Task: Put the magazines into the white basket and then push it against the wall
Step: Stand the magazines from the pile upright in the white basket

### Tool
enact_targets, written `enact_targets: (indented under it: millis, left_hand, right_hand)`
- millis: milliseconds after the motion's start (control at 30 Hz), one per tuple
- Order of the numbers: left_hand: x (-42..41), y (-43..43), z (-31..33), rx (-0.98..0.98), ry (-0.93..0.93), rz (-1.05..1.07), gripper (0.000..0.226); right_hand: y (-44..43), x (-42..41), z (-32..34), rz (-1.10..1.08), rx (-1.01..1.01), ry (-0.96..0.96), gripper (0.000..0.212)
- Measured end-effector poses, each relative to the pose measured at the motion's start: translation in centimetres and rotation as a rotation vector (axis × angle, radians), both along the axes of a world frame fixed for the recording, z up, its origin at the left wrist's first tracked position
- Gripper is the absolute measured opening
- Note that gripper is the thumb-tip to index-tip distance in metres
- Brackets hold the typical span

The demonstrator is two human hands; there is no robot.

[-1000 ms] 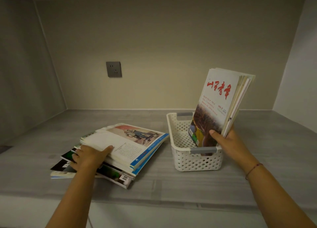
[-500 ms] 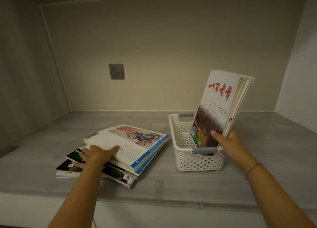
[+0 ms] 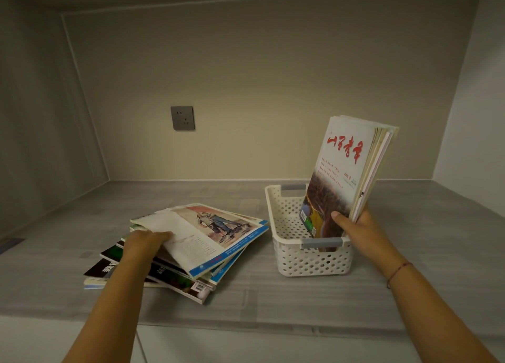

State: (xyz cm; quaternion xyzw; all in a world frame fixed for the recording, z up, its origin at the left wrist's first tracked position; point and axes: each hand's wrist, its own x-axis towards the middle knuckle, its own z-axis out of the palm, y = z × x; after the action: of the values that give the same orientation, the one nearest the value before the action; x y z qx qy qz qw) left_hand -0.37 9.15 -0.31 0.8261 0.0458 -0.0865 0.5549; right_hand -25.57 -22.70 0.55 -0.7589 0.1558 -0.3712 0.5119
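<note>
Here, 2 hands: right hand [image 3: 355, 227] grips upright magazines [image 3: 345, 176] in 1 basket [image 3: 276, 215].

The setting is a deep recess with plain walls on three sides. The back wall [image 3: 273, 89] is a smooth beige panel, framed by a thin raised edge along its top and left. A grey power socket [image 3: 182, 117] sits on this wall, left of centre and a little above the shelf. The left wall [image 3: 35, 116] is darker and greyish, in shadow. The right wall [image 3: 475, 103] is paler, nearly white. The shelf [image 3: 437, 226] is a grey surface with a faint wood-like grain, running back to meet the walls. Below its front edge lies a white cabinet front [image 3: 246, 346]. The light is dim and warm.
</note>
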Motion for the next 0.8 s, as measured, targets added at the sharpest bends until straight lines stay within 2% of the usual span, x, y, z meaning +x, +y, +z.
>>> enact_targets:
  millis: [67,133,234,367,434,567,701,801]
  left_hand:
    - [-0.4,-0.2,0.8,-0.531,0.19,-0.101,0.021]
    - [-0.5,-0.3,1.4,-0.807,0.355,-0.189,0.009]
    - [-0.6,-0.8,1.9,-0.905,0.46,-0.217,0.019]
    - [-1.4,-1.8,2.5,-0.998,0.433,-0.3,0.015]
    - [-1.9,-2.7,3.3,-0.981,0.336,-0.34,0.018]
    - [-3.9,-5.2,6.2,-0.835,-0.039,-0.38,0.034]
    - [-8.0,-8.4,9.9,-0.744,-0.447,-0.363,0.009]
    - [-11.2,-11.3,11.6,-0.653,-0.609,-0.371,0.009]
  right_hand:
    - [0.0,0.0,0.0,0.003,0.001,0.001,0.06]
    - [0.1,0.1,0.0,-0.003,0.0,-0.004,0.06]
    - [0.1,0.1,0.0,-0.006,-0.002,-0.01,0.061]
    - [0.1,0.1,0.0,0.003,0.008,-0.015,0.06]
    - [0.1,0.1,0.0,0.012,0.012,-0.023,0.059]
    - [-0.1,0.2,-0.2,0.011,0.007,-0.023,0.059]
    - [-0.3,0.3,-0.3,0.019,0.011,-0.015,0.061]
    - [-0.3,0.3,-0.4,0.028,0.029,-0.024,0.06]
